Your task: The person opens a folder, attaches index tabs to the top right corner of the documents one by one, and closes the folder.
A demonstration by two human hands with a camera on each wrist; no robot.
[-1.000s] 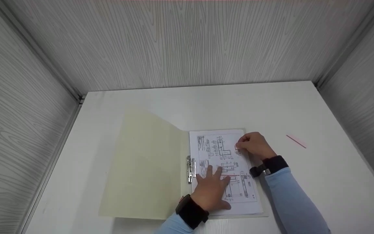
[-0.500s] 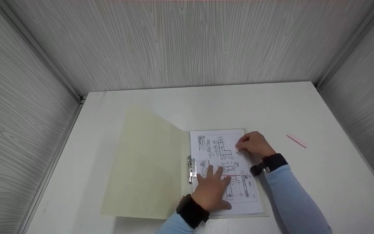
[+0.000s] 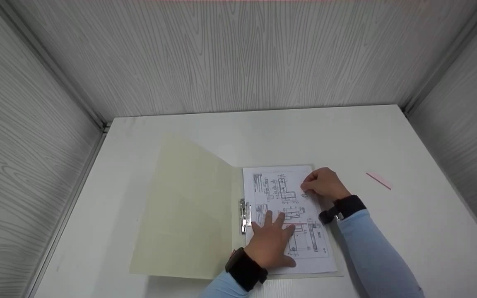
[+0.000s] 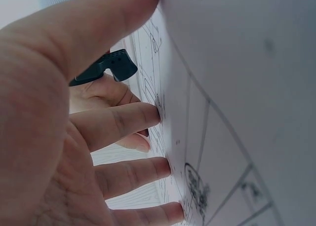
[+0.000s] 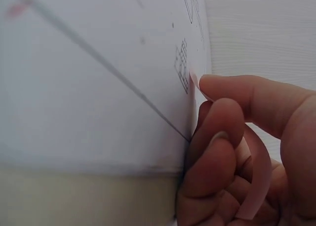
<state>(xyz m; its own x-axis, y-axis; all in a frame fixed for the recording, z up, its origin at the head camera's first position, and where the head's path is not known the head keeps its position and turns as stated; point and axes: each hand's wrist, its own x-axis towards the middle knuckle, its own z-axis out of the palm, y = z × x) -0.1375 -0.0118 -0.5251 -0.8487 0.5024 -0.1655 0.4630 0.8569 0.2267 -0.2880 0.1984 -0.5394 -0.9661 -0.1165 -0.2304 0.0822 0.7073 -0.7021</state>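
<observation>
A cream folder [image 3: 189, 215] lies opened, its cover raised at the left. White sheets with technical drawings [image 3: 278, 169] rest on its right side, beside a metal clip [image 3: 243, 215] at the spine. My left hand [image 3: 269, 244] presses on the lower part of the top sheet, fingers spread. Near the sheet's right edge, my right hand [image 3: 323, 184] pinches a thin, pale pink strip [image 5: 257, 179] between thumb and fingers. The strip curls through the hand, and one end touches or nearly touches the paper. A red line [image 3: 294, 224] crosses the sheet by the left fingertips.
A pale pink piece with a red edge [image 3: 378, 181] lies on the white table [image 3: 420, 231] to the right of the folder. Wood-grain panels [image 3: 238, 58] enclose the table at the back and both sides.
</observation>
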